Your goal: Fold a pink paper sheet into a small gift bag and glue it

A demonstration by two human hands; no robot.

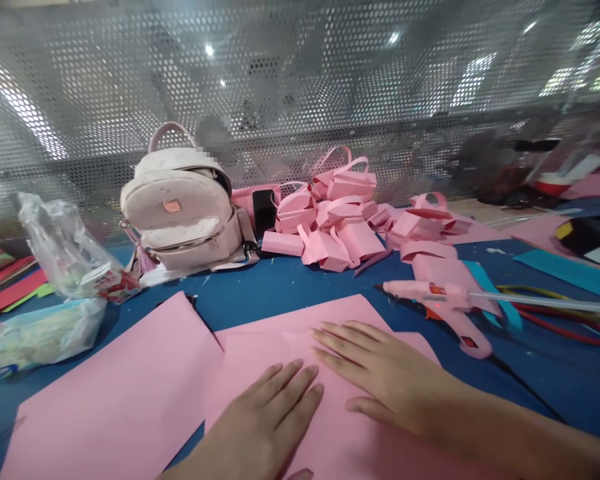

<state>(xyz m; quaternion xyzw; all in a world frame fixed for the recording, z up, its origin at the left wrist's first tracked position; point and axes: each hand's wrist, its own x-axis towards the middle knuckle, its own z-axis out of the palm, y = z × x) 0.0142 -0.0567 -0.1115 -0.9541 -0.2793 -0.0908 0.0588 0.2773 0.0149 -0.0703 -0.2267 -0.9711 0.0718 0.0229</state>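
Observation:
Both hands lie on a sheet of pink paper [260, 357] at the front middle of the table. My left hand [260, 420] rests with its fingers stretched out over the paper, palm down. Just right of it, my right hand [375, 367] lies flat with fingers spread and thumb apart. Another pink sheet [120, 400] lies at the left, angled. More pink paper shows under and behind the sheet beneath my hands. A pink hot glue gun [450, 300] with a clear glue stick in it lies beyond my right hand.
A pale pink backpack [190, 207] stands at the back, beside a pile of folded pink paper pieces with handles [340, 220]. A dark phone [265, 211] leans there. Plastic bags [45, 333] lie left. Scissors with red and yellow handles [555, 320] lie right. A perforated metal screen [300, 100] borders the table.

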